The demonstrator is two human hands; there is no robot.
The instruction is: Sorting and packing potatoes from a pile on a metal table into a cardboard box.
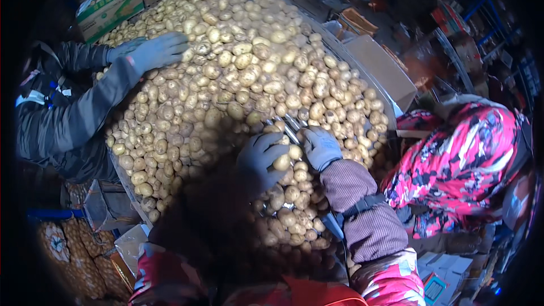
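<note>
A broad heap of potatoes covers the sorting table before me. My left hand, in a grey work glove, lies low over the potatoes with its fingers apart, close beside a few pale ones. My right hand, gloved alike, is bent at the edge of the metal slats that show between the potatoes; its fingertips are partly hidden, so a hold cannot be made out. Between my forearms, more potatoes lie in a narrower strip running towards my body. Deep shadow covers my left forearm.
At the left, a co-worker's gloved hand rests on the heap. Another person in a pink patterned jacket is at the right. Cardboard boxes stand at the far left corner, and a carton beyond the right rim. Filled net sacks lie lower left.
</note>
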